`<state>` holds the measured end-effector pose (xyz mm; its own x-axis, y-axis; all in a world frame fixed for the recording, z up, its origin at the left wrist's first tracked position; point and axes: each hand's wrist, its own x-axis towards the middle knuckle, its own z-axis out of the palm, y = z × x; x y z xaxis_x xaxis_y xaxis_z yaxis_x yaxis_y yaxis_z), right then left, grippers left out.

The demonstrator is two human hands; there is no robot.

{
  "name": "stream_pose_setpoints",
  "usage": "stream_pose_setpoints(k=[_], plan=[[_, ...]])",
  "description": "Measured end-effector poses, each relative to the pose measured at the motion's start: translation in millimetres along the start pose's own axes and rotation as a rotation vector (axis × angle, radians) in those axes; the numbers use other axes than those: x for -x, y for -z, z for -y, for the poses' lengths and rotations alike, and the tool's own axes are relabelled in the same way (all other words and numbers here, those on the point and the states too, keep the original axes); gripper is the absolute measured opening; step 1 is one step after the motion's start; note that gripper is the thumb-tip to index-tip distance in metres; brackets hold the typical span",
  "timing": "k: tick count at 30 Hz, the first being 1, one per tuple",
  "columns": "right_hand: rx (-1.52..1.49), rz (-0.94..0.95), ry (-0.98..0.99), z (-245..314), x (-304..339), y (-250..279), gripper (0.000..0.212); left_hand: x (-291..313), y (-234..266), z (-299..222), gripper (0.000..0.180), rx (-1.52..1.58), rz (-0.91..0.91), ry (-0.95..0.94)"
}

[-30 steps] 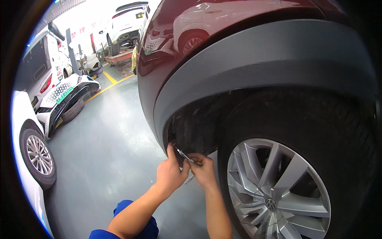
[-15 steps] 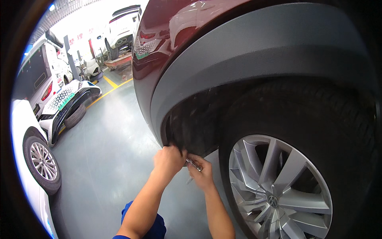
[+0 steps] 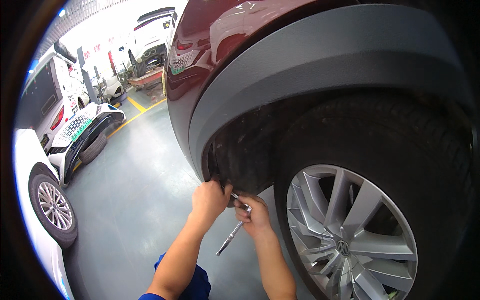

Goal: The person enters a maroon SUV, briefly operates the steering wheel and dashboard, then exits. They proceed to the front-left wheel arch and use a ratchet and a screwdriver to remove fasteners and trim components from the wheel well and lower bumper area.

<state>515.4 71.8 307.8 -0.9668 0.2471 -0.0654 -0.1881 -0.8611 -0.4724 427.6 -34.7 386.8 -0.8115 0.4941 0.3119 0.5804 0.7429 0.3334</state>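
A chrome ratchet wrench [image 3: 231,238] is held in my right hand [image 3: 256,216], its handle slanting down to the left and its slim front end pointing up toward the liner. The fingers are curled round its head. My left hand [image 3: 207,201] is closed at the lower front corner of the black wheel arch liner [image 3: 245,165], beside the wrench's front end. Its fingertips are hidden behind the liner's edge, so what they grip does not show. Above both hands curves the grey wheel arch trim [image 3: 280,70] of a dark red car [image 3: 200,50].
Close on the right stands the car's tyre with its silver wheel [image 3: 345,240]. A white car [image 3: 35,165] is at the left, near a detached white bumper [image 3: 82,132] and a loose tyre [image 3: 94,149]. Another white car [image 3: 150,45] sits raised on a lift at the back.
The wrench's handle has swung out below my right hand, down to the left, and more of it shows. My left hand stays at the liner's corner.
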Motion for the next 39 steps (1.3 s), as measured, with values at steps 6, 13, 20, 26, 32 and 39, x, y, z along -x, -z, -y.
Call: stream_pose_setpoints(k=[6,13,20,26,32,39], plan=[[0.320,0.003,0.125,2,-1,2,0.030,2,-3,-2,0.039,0.046,-0.071,0.005],[0.376,0.007,0.172,2,0,-1,0.031,-2,-14,0,0.026,0.025,-0.178,-0.020],[0.604,-0.019,0.312,-5,2,-2,0.029,-2,-24,9,0.022,0.050,-0.271,-0.048],[1.130,0.037,0.948,-6,-1,-1,0.029,-2,-24,10,0.017,0.072,-0.267,-0.072],[1.516,0.040,0.908,6,7,-3,0.027,-2,-25,10,0.017,0.071,-0.287,-0.103],[-0.153,-0.215,-0.125,4,-2,-5,0.023,-1,-24,13,0.015,0.064,-0.253,-0.081]])
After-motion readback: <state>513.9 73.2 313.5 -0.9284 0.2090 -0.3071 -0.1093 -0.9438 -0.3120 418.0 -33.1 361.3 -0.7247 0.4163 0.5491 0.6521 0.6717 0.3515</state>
